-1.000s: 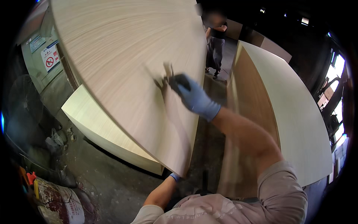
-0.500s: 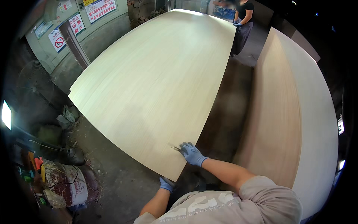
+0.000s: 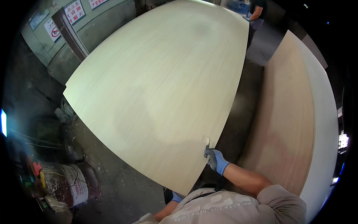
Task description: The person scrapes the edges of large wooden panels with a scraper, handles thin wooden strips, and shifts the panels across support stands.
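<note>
While a person (image 3: 242, 209) in a beige shirt (image 3: 278, 212) is standing by the near corner of a large pale wood-grained board (image 3: 156, 86), printed signs are showing beyond it. Clocking from the board's middle, a white sign (image 3: 52, 30) at ten is carrying a red barred ring; a second white sign (image 3: 74, 12), nearer eleven, is bearing red characters. A whitish label (image 3: 77, 186) with red print is wrapping a stained drum (image 3: 59, 186) between seven and eight, and pale lettering is crossing the shirt. At five, the blue-gloved right hand (image 3: 217, 161) is curling its fingers snugly round a small bladed tool (image 3: 207, 143); its blade is pointing toward twelve over the board's right edge, and I can't tell whether it's touching. At six, the gloved left hand (image 3: 176, 197) is keeping close by the near corner, its fingers hiding from me, so I can't tell their opening or grip. At two, a co-worker (image 3: 257, 13) is reaching to the far corner.
</note>
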`<state>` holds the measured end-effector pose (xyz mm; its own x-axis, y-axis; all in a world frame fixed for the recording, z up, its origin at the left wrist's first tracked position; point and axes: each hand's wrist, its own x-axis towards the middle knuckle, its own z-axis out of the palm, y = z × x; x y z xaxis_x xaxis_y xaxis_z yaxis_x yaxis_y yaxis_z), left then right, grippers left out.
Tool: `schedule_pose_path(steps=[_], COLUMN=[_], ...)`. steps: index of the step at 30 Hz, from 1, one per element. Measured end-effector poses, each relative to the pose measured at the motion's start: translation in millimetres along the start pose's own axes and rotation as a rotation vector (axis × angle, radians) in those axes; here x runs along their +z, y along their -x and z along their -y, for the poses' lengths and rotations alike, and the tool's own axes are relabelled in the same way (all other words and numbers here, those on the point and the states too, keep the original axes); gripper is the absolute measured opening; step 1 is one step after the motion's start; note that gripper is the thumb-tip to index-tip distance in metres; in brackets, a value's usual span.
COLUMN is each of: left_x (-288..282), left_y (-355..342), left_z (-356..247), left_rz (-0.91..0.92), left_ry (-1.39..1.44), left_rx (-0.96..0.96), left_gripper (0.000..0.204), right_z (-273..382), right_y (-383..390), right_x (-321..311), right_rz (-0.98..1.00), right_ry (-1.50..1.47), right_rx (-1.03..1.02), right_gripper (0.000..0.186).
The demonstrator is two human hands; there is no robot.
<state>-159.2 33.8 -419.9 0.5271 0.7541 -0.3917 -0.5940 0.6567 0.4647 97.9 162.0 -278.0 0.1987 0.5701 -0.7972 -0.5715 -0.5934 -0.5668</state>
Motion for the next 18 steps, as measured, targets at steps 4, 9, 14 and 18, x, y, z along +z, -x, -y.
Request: schedule_pose_path(steps=[4, 9, 14, 18], left_x=[-10.1, 1.3, 6.3, 2.9], left_y=[-12.6, -24.1, -47.1, -52.3], left_z=[-14.2, -79.6, -98.4, -101.5], left_rz=[-0.011, -0.143, -0.215, -0.202], left_ry=[-0.282, 0.724, 0.621, 0.572], left_rx=[0.015, -0.107, -0.09, -0.103], left_gripper=[0.062, 0.068, 0.068, 0.068], right_z=[34.1, 57.9, 76.2, 97.1], right_y=[9.7, -5.6, -2.8, -20.7], right_x=[51.8, 87.3, 78.2, 70.8], right_rz=[-0.114, -0.093, -0.052, -0.061], right_ry=[-0.092, 0.013, -0.053, -0.092], right_rx=[0.049, 0.166, 0.27, 0.287], right_gripper=[0.013, 0.01, 0.006, 0.004])
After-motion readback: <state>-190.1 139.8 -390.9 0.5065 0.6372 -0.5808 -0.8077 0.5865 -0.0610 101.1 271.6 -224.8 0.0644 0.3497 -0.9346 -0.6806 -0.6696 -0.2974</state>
